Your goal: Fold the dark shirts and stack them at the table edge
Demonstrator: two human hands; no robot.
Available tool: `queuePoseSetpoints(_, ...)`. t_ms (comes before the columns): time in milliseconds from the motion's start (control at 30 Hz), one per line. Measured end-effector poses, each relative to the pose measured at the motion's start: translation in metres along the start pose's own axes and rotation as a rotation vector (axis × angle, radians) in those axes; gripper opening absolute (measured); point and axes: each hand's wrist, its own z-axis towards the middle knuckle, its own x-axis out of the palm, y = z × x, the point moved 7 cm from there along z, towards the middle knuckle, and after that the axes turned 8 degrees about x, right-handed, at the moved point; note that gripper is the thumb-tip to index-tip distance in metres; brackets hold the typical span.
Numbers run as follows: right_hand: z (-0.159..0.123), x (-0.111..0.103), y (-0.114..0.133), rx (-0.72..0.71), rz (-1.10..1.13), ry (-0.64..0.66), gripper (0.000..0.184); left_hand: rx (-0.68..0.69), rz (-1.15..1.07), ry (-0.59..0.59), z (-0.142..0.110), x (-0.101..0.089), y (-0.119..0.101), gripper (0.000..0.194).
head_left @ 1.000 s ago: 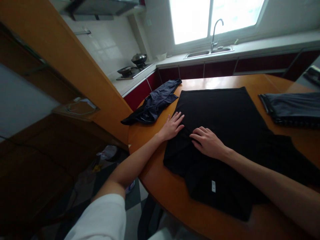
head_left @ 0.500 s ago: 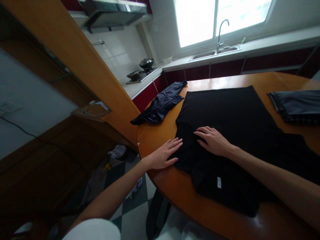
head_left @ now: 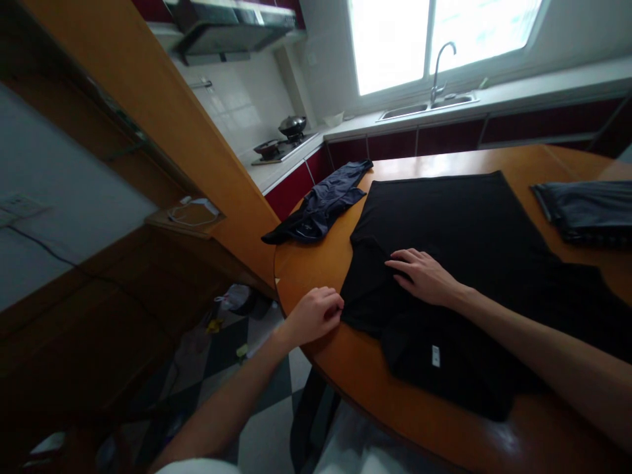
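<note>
A black T-shirt (head_left: 444, 217) lies spread over the wooden table, its small white neck label (head_left: 435, 356) facing up near the front edge. At the end of its left-lying sleeve, my left hand (head_left: 316, 317) is closed, with curled fingers pinching the sleeve's edge; the fingertips are partly hidden. My right hand (head_left: 425, 276) rests palm down on the shirt near the base of that sleeve. Its fingers are stretched out and hold nothing.
A crumpled dark blue garment (head_left: 326, 204) lies at the table's left rim. Folded dark clothes (head_left: 587, 210) are stacked at the right. Beyond the round table (head_left: 316, 263) stand a counter with a sink (head_left: 405, 112) and a stove (head_left: 286, 151) with pans.
My left hand has gone from lying flat with spread fingers on the sleeve to curled fingers at the sleeve's edge, slightly back to the left. My right hand has stayed on the shirt.
</note>
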Motion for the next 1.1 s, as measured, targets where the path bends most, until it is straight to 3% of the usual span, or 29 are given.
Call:
queuePoseSetpoints(67, 0.0, 0.0, 0.0, 0.002, -0.002, 0.0, 0.036, 0.013, -0.046, 0.003, 0.004, -0.012, 0.005, 0.014)
queuePoseSetpoints(167, 0.002, 0.001, -0.001, 0.019, -0.004, -0.003, 0.036, -0.025, -0.139, -0.183, 0.024, -0.032, 0.018, 0.024)
queuePoseSetpoints(267, 0.002, 0.001, -0.002, 0.028, -0.006, -0.005, 0.035, 0.026, -0.186, -0.277, 0.058, -0.027, 0.023, 0.03)
queuePoseSetpoints(367, 0.002, 0.001, -0.002, 0.03, -0.009, 0.004, 0.035, 0.076, -0.103, -0.127, 0.088, 0.007, 0.023, 0.041)
queuePoseSetpoints(467, 0.002, 0.001, -0.002, 0.034, -0.001, 0.008, 0.035, 0.031, 0.016, 0.083, 0.095, 0.039, 0.03, 0.059)
queuePoseSetpoints(600, 0.003, 0.001, -0.002, 0.034, 0.013, 0.015, 0.034, -0.004, 0.062, 0.199, 0.086, 0.051, 0.04, 0.068)
queuePoseSetpoints(700, 0.004, 0.0, -0.002, 0.038, 0.008, 0.026, 0.034, -0.002, 0.064, 0.157, 0.098, 0.045, 0.051, 0.067)
queuePoseSetpoints(867, 0.004, 0.0, -0.001, 0.054, -0.009, 0.041, 0.034, -0.158, 0.117, -0.153, 0.162, 0.012, 0.1, 0.035)
queuePoseSetpoints(933, 0.004, -0.001, -0.001, 0.059, -0.006, 0.04, 0.034, -0.178, 0.068, -0.143, 0.186, 0.006, 0.12, 0.034)
queuePoseSetpoints(1000, 0.004, -0.002, -0.001, 0.06, 0.003, 0.038, 0.034, -0.12, -0.016, -0.059, 0.202, 0.006, 0.132, 0.039)
queuePoseSetpoints(1100, 0.005, -0.002, -0.002, 0.065, 0.012, 0.042, 0.033, -0.004, -0.079, 0.0, 0.203, 0.007, 0.14, 0.045)
